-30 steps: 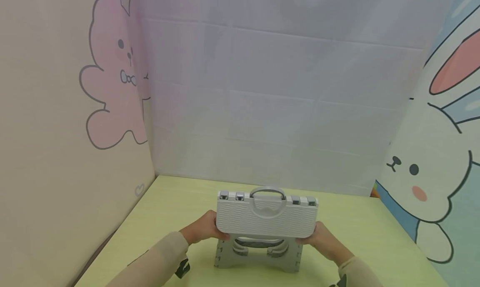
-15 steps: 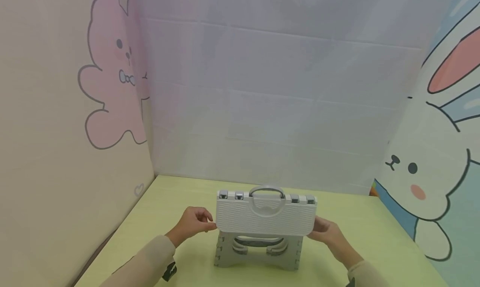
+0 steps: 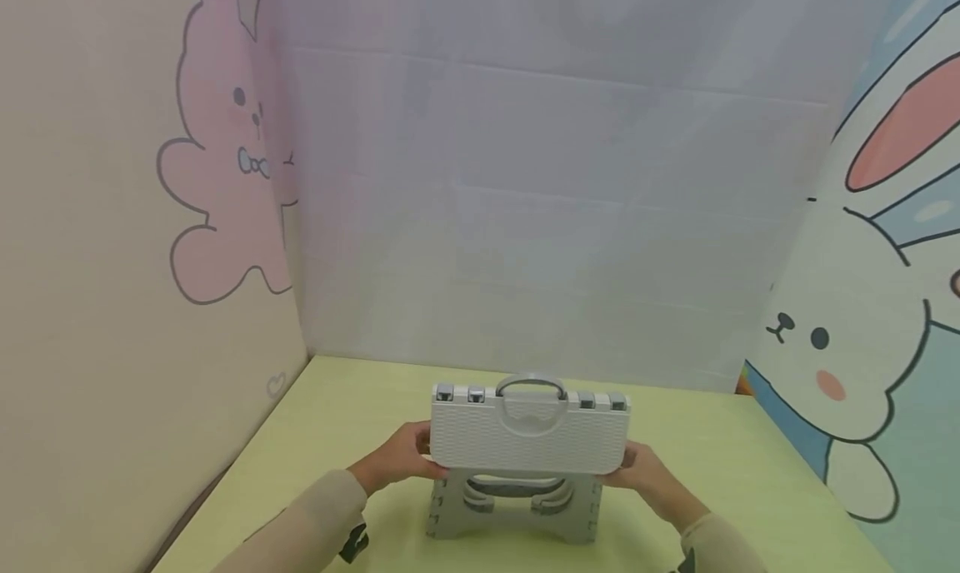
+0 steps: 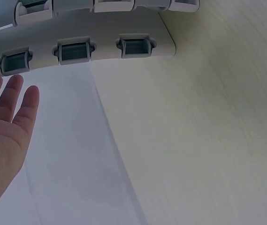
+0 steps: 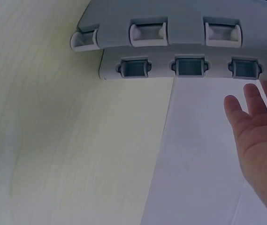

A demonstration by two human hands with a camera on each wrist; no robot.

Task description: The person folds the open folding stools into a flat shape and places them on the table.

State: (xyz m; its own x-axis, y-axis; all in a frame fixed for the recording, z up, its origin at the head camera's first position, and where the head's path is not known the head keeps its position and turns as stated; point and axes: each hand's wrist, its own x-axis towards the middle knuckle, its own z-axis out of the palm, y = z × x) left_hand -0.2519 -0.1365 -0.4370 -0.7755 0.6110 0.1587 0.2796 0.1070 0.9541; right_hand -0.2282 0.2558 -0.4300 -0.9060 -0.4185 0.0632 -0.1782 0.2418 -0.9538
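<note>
A light grey folding step stool stands on the table in the head view, its woven-textured seat panel tilted toward me and a carry handle on top. Below the panel shows a leg panel with a cutout. My left hand holds the panel's left side, thumb at the lower corner; my right hand holds the right side likewise. In the wrist views, several fingers of the left hand and right hand reach up to the stool's hinged edge, fairly straight. Both thumbs are hidden there.
The pale yellow table extends around the stool. A whitish cloth wall rises behind it. Side walls carry a pink cartoon figure on the left and a white cartoon rabbit on the right.
Half a second ago the left hand had come off the panel's side and the right had shifted outward; now both are back at the lower corners. The stool keeps its place and shape.
</note>
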